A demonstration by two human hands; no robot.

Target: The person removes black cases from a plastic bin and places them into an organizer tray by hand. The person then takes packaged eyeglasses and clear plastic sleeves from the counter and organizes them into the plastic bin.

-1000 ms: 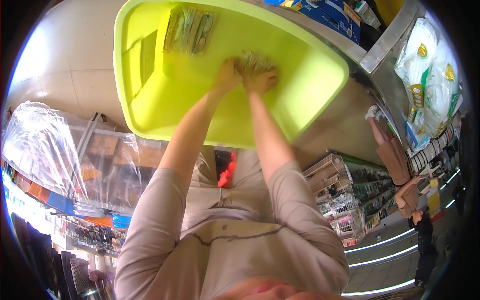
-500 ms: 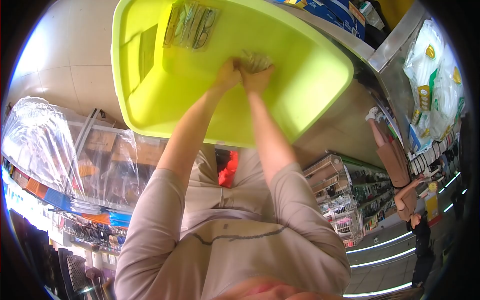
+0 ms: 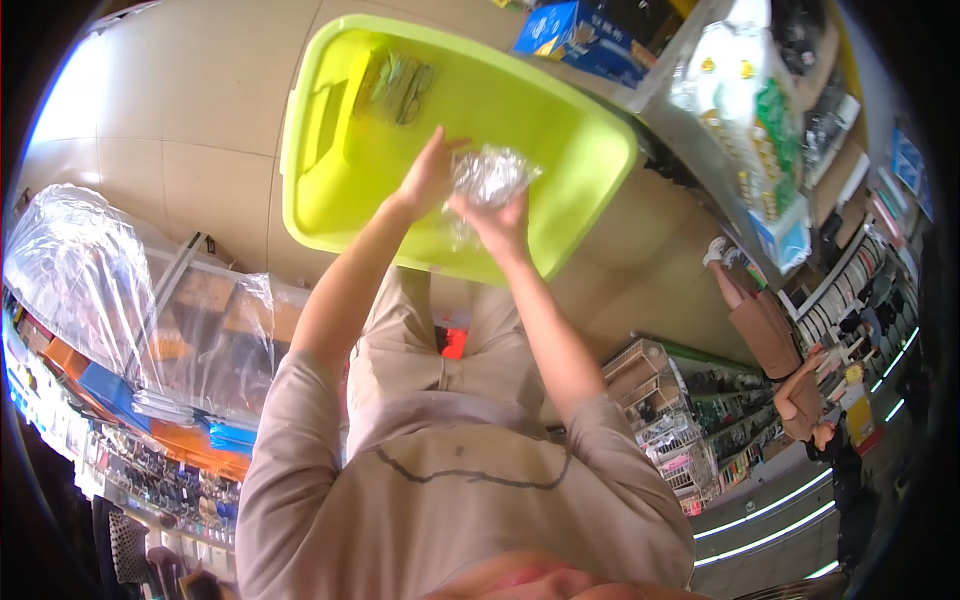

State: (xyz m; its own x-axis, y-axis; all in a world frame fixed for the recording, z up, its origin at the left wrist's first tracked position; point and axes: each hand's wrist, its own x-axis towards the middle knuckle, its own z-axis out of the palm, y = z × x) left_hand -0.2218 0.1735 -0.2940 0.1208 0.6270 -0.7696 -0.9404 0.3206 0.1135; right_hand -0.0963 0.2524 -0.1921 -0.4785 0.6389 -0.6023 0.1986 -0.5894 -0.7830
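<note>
My right hand (image 3: 500, 222) is closed on a crumpled clear plastic bag (image 3: 493, 175) that glints in the light; whether anything lies inside it I cannot tell. Just to its left, my left hand (image 3: 428, 178) has its fingers apart and holds nothing. Both hands are over a lime-green plastic tub (image 3: 570, 215). At the tub's far left end lies a clear pack of eyeglasses (image 3: 393, 87), apart from both hands.
Plastic-draped goods (image 3: 210, 320) stand at the left. A blue box (image 3: 585, 42) and bagged white goods (image 3: 745, 120) are beyond the tub on the right. Wire shelving (image 3: 670, 425) is at lower right; another person (image 3: 770, 340) stands farther off.
My hands have come apart and lifted toward me, the crumpled bag rising in my right hand. My left hand has opened. The view has shifted, so the tub appears smaller.
</note>
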